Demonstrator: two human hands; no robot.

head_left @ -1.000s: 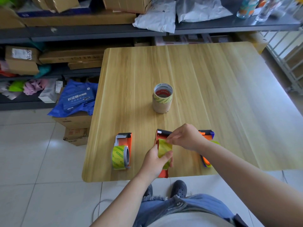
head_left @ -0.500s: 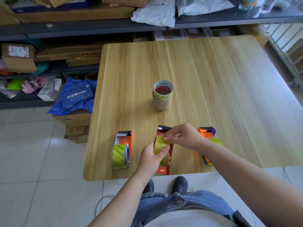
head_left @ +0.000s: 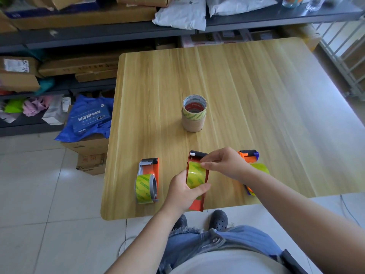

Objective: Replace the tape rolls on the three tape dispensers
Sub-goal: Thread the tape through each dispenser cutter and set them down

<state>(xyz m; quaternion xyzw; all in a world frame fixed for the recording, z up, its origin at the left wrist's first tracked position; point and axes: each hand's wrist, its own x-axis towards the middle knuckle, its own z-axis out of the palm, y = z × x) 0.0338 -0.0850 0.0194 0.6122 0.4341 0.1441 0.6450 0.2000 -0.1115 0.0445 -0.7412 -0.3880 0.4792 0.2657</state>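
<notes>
Left dispenser (head_left: 148,179): laid flat on the wooden table (head_left: 256,99), green roll fitted.
Left hand (head_left: 182,191): clamped around the middle dispenser (head_left: 196,180).
Stacked rolls (head_left: 194,115): cardboard cylinders, upright behind.
Right hand (head_left: 225,165): tape end pinched.
Right dispenser (head_left: 250,161): largely hidden by the forearm.

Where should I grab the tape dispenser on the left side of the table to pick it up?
Judging by its pose, take the left dispenser by its orange body, a hand coming from above across the flat sides. It lies on the table with the roll toward you, the cutter end away.
</notes>
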